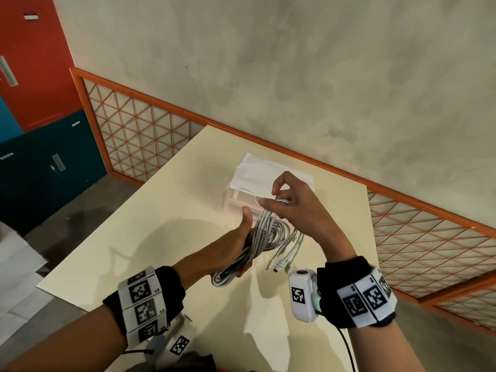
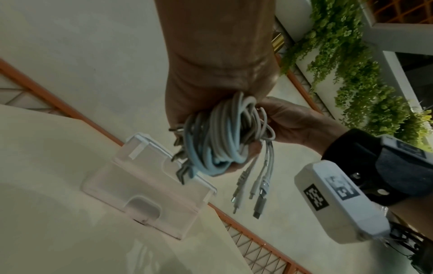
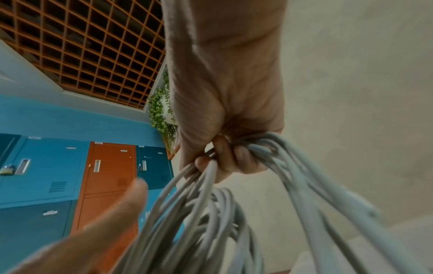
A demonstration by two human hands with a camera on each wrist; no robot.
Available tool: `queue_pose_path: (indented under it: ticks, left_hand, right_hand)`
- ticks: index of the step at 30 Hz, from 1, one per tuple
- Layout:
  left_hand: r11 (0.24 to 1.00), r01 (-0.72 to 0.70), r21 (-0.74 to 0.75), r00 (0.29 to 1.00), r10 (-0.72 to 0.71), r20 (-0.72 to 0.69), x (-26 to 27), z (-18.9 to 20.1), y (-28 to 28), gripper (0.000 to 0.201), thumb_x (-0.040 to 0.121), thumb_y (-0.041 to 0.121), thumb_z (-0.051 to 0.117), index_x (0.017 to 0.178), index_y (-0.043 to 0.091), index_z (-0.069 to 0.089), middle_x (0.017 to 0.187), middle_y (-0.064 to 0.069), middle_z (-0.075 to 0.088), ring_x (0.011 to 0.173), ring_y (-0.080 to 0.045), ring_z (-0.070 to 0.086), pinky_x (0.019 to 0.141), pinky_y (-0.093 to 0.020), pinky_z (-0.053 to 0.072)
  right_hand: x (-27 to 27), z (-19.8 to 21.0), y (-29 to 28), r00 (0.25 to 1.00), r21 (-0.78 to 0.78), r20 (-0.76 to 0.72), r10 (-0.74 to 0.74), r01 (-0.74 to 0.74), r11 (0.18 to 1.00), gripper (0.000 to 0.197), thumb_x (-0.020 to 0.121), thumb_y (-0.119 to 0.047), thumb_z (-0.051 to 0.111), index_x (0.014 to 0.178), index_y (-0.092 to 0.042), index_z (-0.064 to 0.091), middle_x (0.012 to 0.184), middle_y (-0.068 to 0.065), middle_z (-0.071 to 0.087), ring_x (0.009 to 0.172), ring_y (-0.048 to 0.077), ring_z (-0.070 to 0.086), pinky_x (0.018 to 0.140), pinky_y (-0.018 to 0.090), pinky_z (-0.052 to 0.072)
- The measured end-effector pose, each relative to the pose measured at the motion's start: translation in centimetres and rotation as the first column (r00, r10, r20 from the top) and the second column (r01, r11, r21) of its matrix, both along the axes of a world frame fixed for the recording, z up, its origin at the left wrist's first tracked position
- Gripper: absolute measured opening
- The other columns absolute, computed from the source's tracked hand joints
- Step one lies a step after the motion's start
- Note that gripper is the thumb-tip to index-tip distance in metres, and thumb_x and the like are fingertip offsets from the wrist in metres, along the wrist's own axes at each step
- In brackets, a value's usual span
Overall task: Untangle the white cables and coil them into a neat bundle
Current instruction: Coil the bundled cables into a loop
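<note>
A bundle of white cables [image 1: 264, 236] hangs in the air above the cream table [image 1: 139, 237], held between both hands. My left hand [image 1: 241, 245] grips the lower loops of the coil from the left, thumb pointing up. My right hand [image 1: 284, 200] pinches the upper strands with curled fingers. Several plug ends [image 1: 281, 264] dangle below the right hand. In the left wrist view the coiled cables [image 2: 218, 135] fill the fist and the plugs [image 2: 255, 196] hang down. In the right wrist view the cable strands [image 3: 211, 213] fan out from the curled fingers [image 3: 234, 157].
A clear plastic box [image 1: 247, 197] with a white lid or cloth [image 1: 268, 173] on it stands on the table just behind the hands. An orange lattice rail [image 1: 139, 130] and a grey wall run behind the table. Lockers [image 1: 40, 103] stand at the left.
</note>
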State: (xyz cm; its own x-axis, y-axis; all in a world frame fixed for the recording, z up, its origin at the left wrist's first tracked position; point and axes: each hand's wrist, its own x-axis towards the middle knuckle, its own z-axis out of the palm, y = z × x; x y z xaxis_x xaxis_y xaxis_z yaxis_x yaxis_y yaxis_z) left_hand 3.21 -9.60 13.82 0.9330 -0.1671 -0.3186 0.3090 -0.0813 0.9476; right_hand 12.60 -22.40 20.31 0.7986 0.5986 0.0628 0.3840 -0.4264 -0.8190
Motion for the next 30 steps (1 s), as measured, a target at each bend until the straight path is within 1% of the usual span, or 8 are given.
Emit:
queue_pose_path:
  ticks: [2, 5, 10, 13, 17, 26, 28, 30]
  left_hand:
    - [0.999, 0.011, 0.038, 1.0, -0.012, 0.021, 0.0, -0.2, 0.2, 0.081, 0.069, 0.087, 0.022, 0.067, 0.009, 0.044, 0.056, -0.018, 0.045, 0.042, -0.023, 0.041, 0.047, -0.023, 0.039]
    - [0.988, -0.017, 0.153, 0.998, 0.008, 0.06, -0.1, -0.6, 0.5, 0.057, 0.081, 0.064, 0.051, 0.061, 0.012, 0.04, 0.048, -0.012, 0.047, 0.04, -0.024, 0.043, 0.048, -0.024, 0.04]
    - [0.996, -0.088, 0.01, 0.996, 0.088, 0.023, 0.4, -0.3, 1.2, 0.043, 0.091, 0.05, 0.046, 0.074, 0.011, 0.041, 0.05, -0.007, 0.04, 0.041, -0.02, 0.038, 0.046, -0.025, 0.037]
    - [0.99, -0.139, -0.034, 0.988, 0.141, 0.066, 0.5, 0.1, 1.6, 0.047, 0.093, 0.049, 0.039, 0.068, 0.01, 0.042, 0.045, -0.005, 0.045, 0.041, -0.021, 0.042, 0.051, -0.029, 0.042]
    - [0.966, -0.235, -0.111, 0.963, 0.247, 0.111, 0.8, 0.3, 1.4, 0.05, 0.094, 0.048, 0.038, 0.06, 0.011, 0.043, 0.043, -0.006, 0.046, 0.04, -0.022, 0.043, 0.049, -0.027, 0.042]
    - [0.875, -0.44, -0.203, 0.864, 0.474, 0.169, 1.9, 1.3, 1.1, 0.038, 0.094, 0.038, 0.048, 0.062, 0.021, 0.061, 0.043, 0.003, 0.055, 0.038, -0.01, 0.052, 0.044, -0.019, 0.043]
    - [0.872, -0.438, -0.22, 0.863, 0.476, 0.17, 2.0, 1.3, 1.0, 0.032, 0.094, 0.034, 0.049, 0.071, 0.017, 0.062, 0.045, 0.004, 0.056, 0.04, -0.01, 0.053, 0.044, -0.019, 0.044]
    - [0.879, -0.418, -0.231, 0.866, 0.462, 0.19, 2.0, 1.1, 1.2, 0.029, 0.094, 0.033, 0.05, 0.077, 0.012, 0.062, 0.051, -0.001, 0.055, 0.045, -0.014, 0.053, 0.047, -0.023, 0.046]
  right_hand:
    - [0.3, -0.6, 0.0, 1.0, 0.005, -0.016, -0.014, 0.014, 1.0, 0.03, 0.079, -0.025, 0.075, 0.08, -0.019, 0.045, 0.045, -0.01, 0.053, 0.044, 0.005, 0.046, 0.053, 0.02, 0.038]
    - [0.2, -1.1, -0.1, 0.999, -0.009, 0.024, -0.027, 0.027, 1.0, 0.03, 0.078, -0.027, 0.075, 0.083, -0.017, 0.047, 0.05, -0.003, 0.05, 0.044, 0.008, 0.041, 0.053, 0.022, 0.035]
    - [-0.1, -1.2, -0.9, 0.984, -0.001, 0.174, -0.034, 0.035, 0.999, 0.024, 0.088, -0.04, 0.06, 0.088, -0.017, 0.054, 0.05, 0.005, 0.049, 0.047, 0.01, 0.039, 0.053, 0.023, 0.033]
    - [-0.6, -2.3, -1.6, 0.979, 0.051, 0.203, 0.01, -0.021, 0.998, 0.025, 0.098, -0.031, 0.044, 0.114, -0.024, 0.063, 0.058, -0.01, 0.051, 0.055, 0.005, 0.046, 0.059, 0.024, 0.043]
    - [-2.2, -5.3, -0.5, 0.975, 0.187, 0.173, -0.139, 0.106, 0.977, 0.039, 0.101, -0.021, 0.039, 0.139, -0.026, 0.045, 0.066, -0.002, 0.049, 0.055, 0.009, 0.047, 0.059, 0.028, 0.046]
    - [-4.3, -6.6, 2.8, 0.957, 0.194, 0.15, -0.248, 0.217, 0.957, 0.05, 0.101, -0.011, 0.035, 0.149, -0.01, 0.019, 0.104, 0.016, 0.057, 0.074, -0.008, 0.051, 0.066, 0.001, 0.037]
    - [-4.5, -6.4, 3.1, 0.957, 0.168, 0.178, -0.23, 0.2, 0.965, 0.049, 0.101, -0.013, 0.033, 0.148, -0.006, 0.02, 0.118, 0.019, 0.055, 0.087, -0.007, 0.053, 0.076, 0.002, 0.039]
    - [-4.8, -6.0, 3.3, 0.958, 0.123, 0.224, -0.179, 0.155, 0.98, 0.05, 0.1, -0.019, 0.028, 0.147, -0.004, 0.021, 0.136, 0.022, 0.046, 0.119, 0.013, 0.05, 0.099, 0.018, 0.039]
